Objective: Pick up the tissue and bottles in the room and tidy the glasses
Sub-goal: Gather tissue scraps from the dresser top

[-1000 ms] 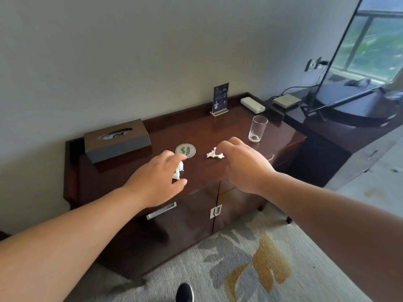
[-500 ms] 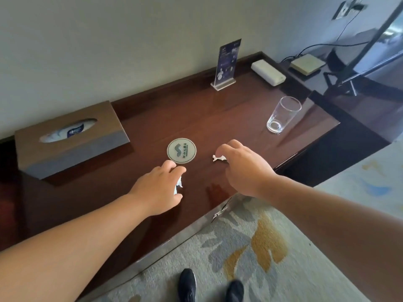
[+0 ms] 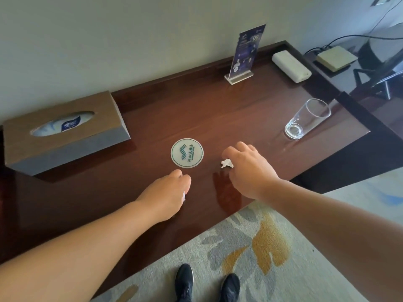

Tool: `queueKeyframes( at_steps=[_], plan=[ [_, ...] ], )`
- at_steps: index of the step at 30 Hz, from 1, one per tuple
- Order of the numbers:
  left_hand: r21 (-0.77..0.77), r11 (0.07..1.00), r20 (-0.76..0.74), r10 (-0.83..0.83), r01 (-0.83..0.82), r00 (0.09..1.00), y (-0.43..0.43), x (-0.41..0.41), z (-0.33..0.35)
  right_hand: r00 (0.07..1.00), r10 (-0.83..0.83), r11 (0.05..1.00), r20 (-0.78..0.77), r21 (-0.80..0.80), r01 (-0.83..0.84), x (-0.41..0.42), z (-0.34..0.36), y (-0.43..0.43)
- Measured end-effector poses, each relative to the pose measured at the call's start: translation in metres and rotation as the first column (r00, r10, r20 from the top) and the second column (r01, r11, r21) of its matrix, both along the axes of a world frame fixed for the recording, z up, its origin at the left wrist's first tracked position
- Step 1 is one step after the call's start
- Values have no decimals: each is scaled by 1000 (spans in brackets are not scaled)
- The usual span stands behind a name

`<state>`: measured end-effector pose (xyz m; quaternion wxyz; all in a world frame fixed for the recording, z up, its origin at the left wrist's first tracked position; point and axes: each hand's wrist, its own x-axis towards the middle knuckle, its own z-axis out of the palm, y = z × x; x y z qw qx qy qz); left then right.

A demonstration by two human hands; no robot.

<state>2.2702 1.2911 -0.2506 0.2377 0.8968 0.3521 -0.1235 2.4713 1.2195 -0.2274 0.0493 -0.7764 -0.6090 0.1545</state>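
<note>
Left hand has curled tighter over its crumpled white tissue, just a sliver showing; right hand pinches a ragged tissue wad on glossy wood top, clear tumbler nearby

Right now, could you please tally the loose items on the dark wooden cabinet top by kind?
Crumpled tissue pieces: 2, one pinched by the right hand, one mostly hidden under the left hand
Drinking glass: 1
Round coaster: 1
Tissue box: 1
Acrylic sign stand: 1
White rectangular device: 1
Total: 7
</note>
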Motion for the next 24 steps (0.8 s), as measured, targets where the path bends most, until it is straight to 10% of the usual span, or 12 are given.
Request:
queueKeyframes(
  at_steps=[16, 24],
  plan=[
    [5, 1000, 168, -24, 23, 986, 17, 28, 28, 996, -89, 976, -6, -200, 86, 2, -31, 9],
    [95, 979, 266, -202, 183, 943, 6, 76, 61, 974, -220, 975, -47, -26, 219, 18, 23, -27]
  ],
)
